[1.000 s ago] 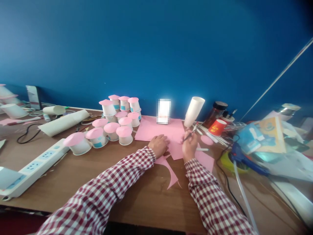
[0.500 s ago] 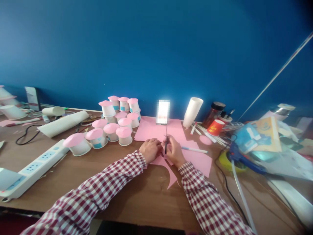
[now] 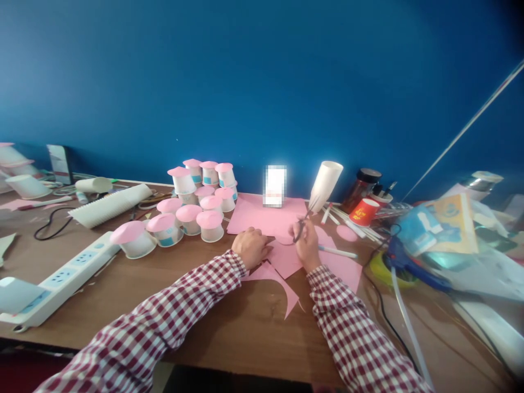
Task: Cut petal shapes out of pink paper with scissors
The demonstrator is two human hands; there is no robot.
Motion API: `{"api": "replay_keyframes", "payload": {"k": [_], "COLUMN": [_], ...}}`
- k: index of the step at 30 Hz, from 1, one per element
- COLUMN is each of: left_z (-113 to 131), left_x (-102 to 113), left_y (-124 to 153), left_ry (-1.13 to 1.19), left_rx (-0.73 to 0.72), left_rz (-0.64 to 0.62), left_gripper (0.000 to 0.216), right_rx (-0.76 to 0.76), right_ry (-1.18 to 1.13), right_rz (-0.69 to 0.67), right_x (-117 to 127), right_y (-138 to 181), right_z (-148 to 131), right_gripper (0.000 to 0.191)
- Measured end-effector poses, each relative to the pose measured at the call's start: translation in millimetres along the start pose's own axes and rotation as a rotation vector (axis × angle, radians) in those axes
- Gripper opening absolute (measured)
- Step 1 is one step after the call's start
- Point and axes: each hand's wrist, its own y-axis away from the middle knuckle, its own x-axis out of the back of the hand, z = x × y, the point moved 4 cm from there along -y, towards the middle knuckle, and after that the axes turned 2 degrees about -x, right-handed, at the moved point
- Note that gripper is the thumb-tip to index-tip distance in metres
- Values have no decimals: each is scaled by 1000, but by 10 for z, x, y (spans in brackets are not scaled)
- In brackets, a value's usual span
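Desk [image 3: 245,333]: brown, beneath all. Large pink sheet [image 3: 256,215]: flat, 12 o'clock of the hands, long axis 9-to-3. Left hand [image 3: 249,247]: palm down over paper, at the sheet's 7 o'clock; whether gripping, cannot tell. Right hand [image 3: 308,244]: at its 4 o'clock, holding scissors [image 3: 300,227]. Scissors: 2 o'clock of the left hand, long axis pointing 1 o'clock.

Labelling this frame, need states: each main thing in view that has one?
Left hand: palm down, fingers at pink paper
Right hand: closed on scissors
Scissors: held, blade opening unclear
Pink scrap: cut, curved edge
White marker: lying across pink paper
Dark jar: lid on
Ribbed cup stack: on its side
Power strip: adapter apparently plugged in
Pink-topped cups: standing
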Motion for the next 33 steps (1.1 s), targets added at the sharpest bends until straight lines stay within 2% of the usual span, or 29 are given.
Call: {"api": "replay_keyframes", "payload": {"k": [4,6,9,13,15,17,19,25,33], "left_z": [27,16,-22,-46,-53,-65,-77,-107,-136], "left_x": [-55,-95,-135,-147,-148,-153,-167,-185,-259], "left_y": [-57,-82,-116,-137,-135,-132,-135,-191,-269], "left_ry": [66,117,187,248,277,303,313,271,395], "left_rx": [137,188,237,227,236,256,270,239,273], "left_rz": [-25,-57,-113,-151,-144,-136,-147,-178,-221], "left_gripper": [44,46,45,41,40,44,49,49,54], "right_rx": [-41,-66,-61,37,80,103,107,105,164], "right_ry": [-104,-105,-58,73,101,122,169,371,467], "right_rz": [-158,-167,-105,-3,-73,-233,-290,-138,-250], "right_x": [-113,-112,-60,7,-29,-110,-145,-25,-87], "right_y": [11,1,-17,2,35,74,91,27,67], "right_z": [-38,-14,45,59,32,9,7,66,-14], "right_gripper": [33,34,33,29,29,30,29,32,28]}}
